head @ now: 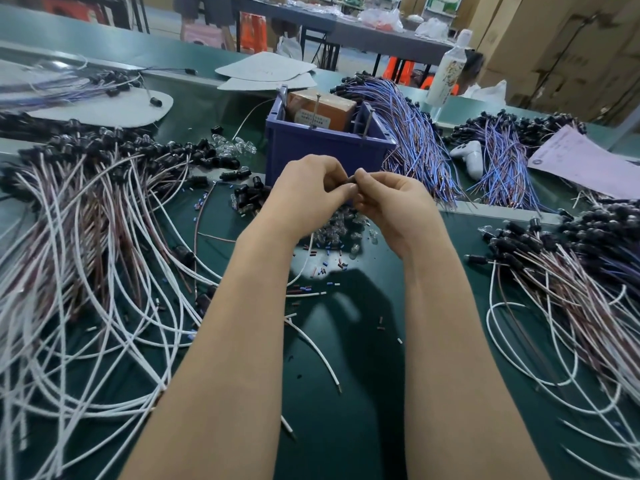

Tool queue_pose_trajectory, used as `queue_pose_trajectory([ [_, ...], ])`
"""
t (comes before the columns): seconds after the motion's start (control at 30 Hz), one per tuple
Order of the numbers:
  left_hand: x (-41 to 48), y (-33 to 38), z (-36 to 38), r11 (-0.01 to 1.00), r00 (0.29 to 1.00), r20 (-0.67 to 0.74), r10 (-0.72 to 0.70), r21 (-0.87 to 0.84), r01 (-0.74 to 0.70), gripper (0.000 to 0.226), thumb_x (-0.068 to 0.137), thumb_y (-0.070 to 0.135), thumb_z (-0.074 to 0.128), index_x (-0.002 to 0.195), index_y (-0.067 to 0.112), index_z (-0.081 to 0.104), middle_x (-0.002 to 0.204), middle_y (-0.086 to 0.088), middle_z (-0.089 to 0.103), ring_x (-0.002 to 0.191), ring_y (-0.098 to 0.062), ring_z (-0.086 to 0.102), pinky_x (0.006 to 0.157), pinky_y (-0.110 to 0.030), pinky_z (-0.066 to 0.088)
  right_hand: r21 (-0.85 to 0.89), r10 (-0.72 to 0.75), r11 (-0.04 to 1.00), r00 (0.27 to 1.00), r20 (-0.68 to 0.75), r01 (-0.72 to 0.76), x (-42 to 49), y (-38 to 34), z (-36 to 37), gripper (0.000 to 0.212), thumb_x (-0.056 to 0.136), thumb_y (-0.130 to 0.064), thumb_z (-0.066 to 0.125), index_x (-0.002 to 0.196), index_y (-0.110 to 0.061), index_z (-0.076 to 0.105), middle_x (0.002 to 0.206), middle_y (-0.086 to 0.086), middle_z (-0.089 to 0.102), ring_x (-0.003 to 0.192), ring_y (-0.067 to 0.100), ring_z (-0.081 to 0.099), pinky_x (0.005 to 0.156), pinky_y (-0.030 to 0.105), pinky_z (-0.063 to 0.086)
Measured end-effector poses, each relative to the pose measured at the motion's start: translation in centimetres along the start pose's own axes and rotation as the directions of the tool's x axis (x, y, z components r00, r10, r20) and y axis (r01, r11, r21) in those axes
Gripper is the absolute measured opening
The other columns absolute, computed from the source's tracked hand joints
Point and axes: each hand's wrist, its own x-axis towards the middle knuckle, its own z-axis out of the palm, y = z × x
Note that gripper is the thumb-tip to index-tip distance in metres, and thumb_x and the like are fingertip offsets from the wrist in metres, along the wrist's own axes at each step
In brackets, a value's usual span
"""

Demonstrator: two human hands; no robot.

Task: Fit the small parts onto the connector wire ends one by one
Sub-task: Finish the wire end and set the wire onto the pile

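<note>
Dark green matte counter (346, 358) in a workshop room, cardboard boxes (571, 46) stacked behind.
Left grip (308, 192) and right grip (391, 206) both pinch one small black part (351, 180) at the fingertips, above a pile of clear glassy caps (337, 233) and in front of a blue plastic bin (325, 147). Thin white wires (86, 271) with black ends fan out on both sides. Blue-purple wires (412, 133) lie beside the bin.

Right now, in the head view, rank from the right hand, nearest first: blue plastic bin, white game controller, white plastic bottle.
1. Blue plastic bin, just behind the right hand, which pinches a small black part.
2. White game controller, off to its right.
3. White plastic bottle, far back right.
</note>
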Motion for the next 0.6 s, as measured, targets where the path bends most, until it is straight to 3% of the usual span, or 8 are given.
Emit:
queue_pose_trajectory([
  [0.13,0.0,0.1,-0.1,0.999,0.999,0.036,0.025,-0.035,-0.023,0.013,0.088,0.029,0.065,0.088,0.017,0.067,0.082,0.003,0.07,0.075,-0.008,0.063,0.067,-0.016,0.046,0.193,0.05,0.979,0.998,0.042,-0.058,-0.1,0.2,-0.4,0.022,0.095,-0.008,0.053,0.074,-0.004,0.059,0.055,-0.003,0.059,0.054,0.007,0.048,0.054,0.014,0.046],
  [0.23,0.1,-0.1,-0.2,1.0,0.999,0.044,0.008,-0.029,-0.007,0.018,0.089,0.031,0.065,0.09,0.013,0.069,0.08,0.002,0.069,0.073,-0.008,0.061,0.065,-0.017,0.045,0.163,0.042,0.986,0.999,0.011,-0.043,0.0,0.6,0.1,0.024,0.096,-0.009,0.052,0.072,-0.006,0.058,0.053,-0.005,0.057,0.052,0.005,0.046,0.052,0.014,0.042],
  [0.37,0.3,-0.3,-0.3,0.999,0.998,0.06,-0.027,0.023,0.026,0.02,0.089,0.036,0.062,0.083,0.017,0.067,0.068,0.01,0.06,0.061,0.0,0.052,0.052,-0.007,0.035,0.045,0.03,0.999,1.0,-0.006,-0.029,0.2,1.2,0.7,0.028,0.098,-0.013,0.05,0.071,-0.007,0.056,0.062,0.002,0.05,0.054,0.007,0.038,0.053,0.017,0.034],
  [0.43,0.3,-0.4,-0.4,0.998,0.996,0.077,-0.041,0.042,0.038,0.02,0.089,0.036,0.062,0.081,0.018,0.066,0.065,0.012,0.057,0.06,0.0,0.05,0.049,-0.005,0.034,0.072,0.05,0.996,0.999,0.003,-0.05,0.2,1.5,1.0,0.029,0.099,-0.012,0.048,0.071,-0.007,0.054,0.063,0.003,0.047,0.055,0.008,0.036,0.054,0.019,0.031],
  [0.6,0.3,-0.5,-0.5,0.997,0.991,0.108,-0.076,0.011,0.076,0.021,0.089,0.035,0.062,0.081,0.017,0.065,0.064,0.009,0.057,0.058,-0.002,0.048,0.052,-0.017,0.035,0.178,0.105,0.978,0.994,0.016,-0.106,0.4,1.7,1.4,0.033,0.099,-0.013,0.049,0.067,-0.006,0.054,0.051,-0.002,0.049,0.051,0.007,0.038,0.045,0.014,0.034],
])
